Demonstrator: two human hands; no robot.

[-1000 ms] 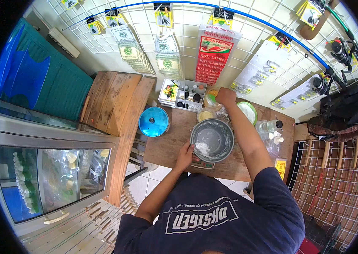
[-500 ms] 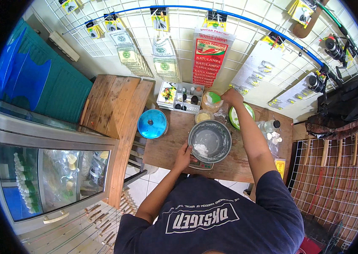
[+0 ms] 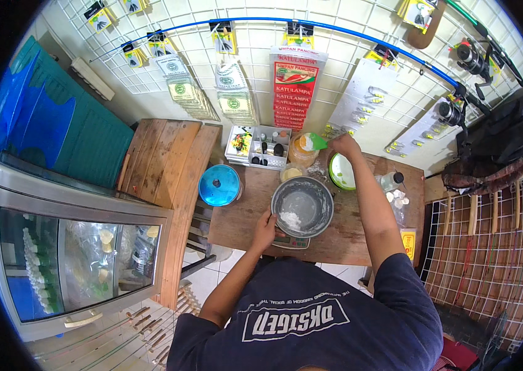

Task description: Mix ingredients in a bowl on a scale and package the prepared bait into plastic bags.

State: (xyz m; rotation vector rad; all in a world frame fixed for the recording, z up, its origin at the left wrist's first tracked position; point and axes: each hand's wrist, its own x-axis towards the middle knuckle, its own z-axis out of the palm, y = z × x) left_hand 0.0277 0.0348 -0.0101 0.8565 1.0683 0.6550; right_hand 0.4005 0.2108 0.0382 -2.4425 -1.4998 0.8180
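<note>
A grey bowl (image 3: 321, 213) stands on a kitchen scale (image 3: 291, 243), with a heap of white powder (image 3: 290, 220) on the left of its floor. My left hand (image 3: 265, 231) grips the bowl's left rim. Farther back, my right hand (image 3: 344, 146) is closed round a green scoop (image 3: 318, 142), whose end is over the mouth of a clear jar (image 3: 301, 153) of tan contents. Something white shows by the scoop's end; whether it lies on the scoop, I cannot tell. Between jar and bowl sits a small tub (image 3: 292, 171) of pale yellow powder.
A green-rimmed tub (image 3: 342, 172) stands under my right forearm. To its right are a dark-capped bottle (image 3: 391, 180) and a yellow packet (image 3: 408, 243). A blue-lidded container (image 3: 219, 185) is at left, a white compartment box (image 3: 260, 147) behind. A wire rack with hanging packets backs the table.
My right hand and the green scoop have shifted a little to the right relative to the jar. My left hand stays on the bowl's rim. The whole view has tilted slightly.
</note>
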